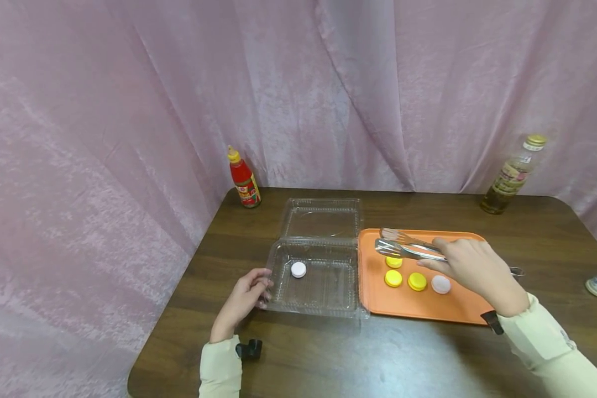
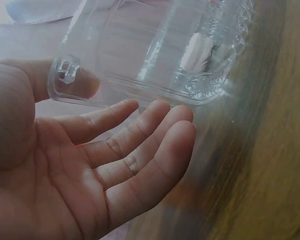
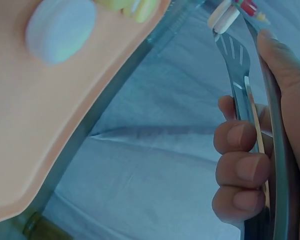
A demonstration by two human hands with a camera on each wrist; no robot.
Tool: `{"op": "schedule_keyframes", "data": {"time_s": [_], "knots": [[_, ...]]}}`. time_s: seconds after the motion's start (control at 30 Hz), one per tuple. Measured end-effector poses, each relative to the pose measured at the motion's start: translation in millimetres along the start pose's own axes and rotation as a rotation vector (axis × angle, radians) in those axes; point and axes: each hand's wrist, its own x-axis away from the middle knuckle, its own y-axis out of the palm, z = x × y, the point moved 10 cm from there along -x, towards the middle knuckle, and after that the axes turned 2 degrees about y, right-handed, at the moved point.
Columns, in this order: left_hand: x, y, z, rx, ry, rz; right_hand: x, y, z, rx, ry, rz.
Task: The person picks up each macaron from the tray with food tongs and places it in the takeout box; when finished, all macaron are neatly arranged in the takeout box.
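A pair of metal tongs (image 1: pixel 417 254) hangs over the orange tray (image 1: pixel 428 310), its two slotted heads apart above the tray's left part. The right hand (image 1: pixel 477 271) grasps the tongs, its grip wrapped round both arms with the fingers bent on one side and the thumb on the other. The right wrist view shows a pale disc by the tips; whether it touches them I cannot tell. On the tray sit three yellow discs (image 1: pixel 417 281), one partly hidden by the tongs, and a white disc (image 1: pixel 441 284) to their right. Right against the tray's left edge stands a clear plastic container (image 1: pixel 328 282), with another white disc (image 1: pixel 298 270) toward its left side and its lid (image 1: pixel 322 218) folded back behind it. The left hand (image 1: pixel 246 296) is at the container's left rim, its grip released, fingers loosely extended and thumb by the rim. Farther back on the wooden table (image 1: pixel 298 354) are a red sauce bottle (image 1: pixel 245 182) at left and an oil bottle (image 1: pixel 509 179) at right; a pink curtain (image 1: pixel 318 99) hangs behind.
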Motion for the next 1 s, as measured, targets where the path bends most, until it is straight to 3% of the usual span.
{"op": "schedule_keyframes", "data": {"time_s": [0.2, 0.63, 1.0], "knots": [[0.4, -1.0, -0.9, 0.006, -0.011, 0.000, -7.7, -4.3, -8.0, -0.005, -0.010, 0.052], [3.0, -3.3, -1.2, -0.004, -0.011, 0.004, -18.8, 34.1, -32.9, -0.100, 0.032, -0.155], [2.5, -1.1, 0.0, -0.012, -0.008, -0.007, -28.7, 49.4, -54.5, -0.125, -0.019, -0.157]]}}
